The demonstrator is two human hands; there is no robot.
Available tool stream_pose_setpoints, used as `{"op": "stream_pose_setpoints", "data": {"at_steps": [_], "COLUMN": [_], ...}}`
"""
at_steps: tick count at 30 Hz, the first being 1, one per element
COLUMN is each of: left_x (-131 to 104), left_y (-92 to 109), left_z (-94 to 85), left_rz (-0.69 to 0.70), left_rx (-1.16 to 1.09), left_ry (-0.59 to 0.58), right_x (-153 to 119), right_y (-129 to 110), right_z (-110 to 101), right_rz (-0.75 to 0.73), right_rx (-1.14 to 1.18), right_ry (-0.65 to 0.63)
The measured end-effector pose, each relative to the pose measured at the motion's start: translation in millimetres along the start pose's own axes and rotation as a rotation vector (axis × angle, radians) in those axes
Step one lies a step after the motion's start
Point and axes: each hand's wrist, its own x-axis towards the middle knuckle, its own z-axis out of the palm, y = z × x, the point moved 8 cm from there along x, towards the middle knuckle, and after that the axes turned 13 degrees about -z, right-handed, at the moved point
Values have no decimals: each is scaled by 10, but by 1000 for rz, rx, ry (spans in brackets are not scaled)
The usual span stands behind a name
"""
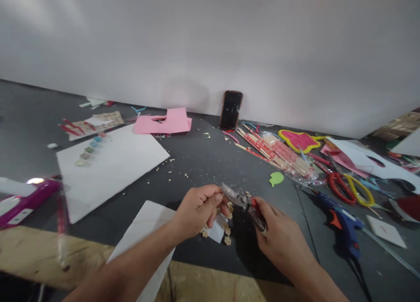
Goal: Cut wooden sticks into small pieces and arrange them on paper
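Note:
My right hand (278,232) is wrapped round the handles of a pair of pruning shears (241,200) with red on the grip. Their metal blades reach to the fingertips of my left hand (200,208). Those fingers are pinched together, and whatever they hold is too small or hidden to name. Below the hands, several small tan flower-shaped pieces (227,240) lie on and beside a small white paper (216,231). Tiny pale scraps are scattered over the dark table (203,162) beyond.
A phone (231,109) leans on the wall. Pink paper (169,121) and white sheets (114,162) lie left, near a purple tool (29,203). Chopsticks (262,146), a green cutout (276,178), scissors (351,189) and a blue glue gun (343,225) lie right.

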Motion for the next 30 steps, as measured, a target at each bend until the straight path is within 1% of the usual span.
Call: {"op": "stream_pose_setpoints", "data": {"at_steps": [3, 7, 11, 13, 15, 18, 24, 26, 30], "left_x": [5, 11, 26, 29, 31, 31, 12, 3, -6], "left_y": [-26, -11, -33, -46, -49, -47, -45, -39, -35], "left_z": [-2, -35, -64, -68, -53, -6, 47, 44, 14], "left_rz": [-14, 2, -12, -16, -9, -14, -69, -70, -69], "left_rx": [-2, -4, -8, 19, 24, 6, 1, -10, -42], "left_ry": [10, 65, 127, 138, 111, 21, -103, -118, -95], "right_x": [7, 28, 39, 41, 42, 37, 32, 29, 15], "right_y": [30, 48, 74, 69, 57, 53, 53, 36, -9], "right_z": [1, -49, -21, -3, 14, 25, -4, -9, -13], "right_rz": [27, 41, 81, 79, 64, 51, 18, -4, -38], "right_rx": [-6, -30, -48, -74, -80, -64, -34, -15, 3], "right_ry": [-9, 59, 21, 0, -9, -3, 16, 19, 39]}}
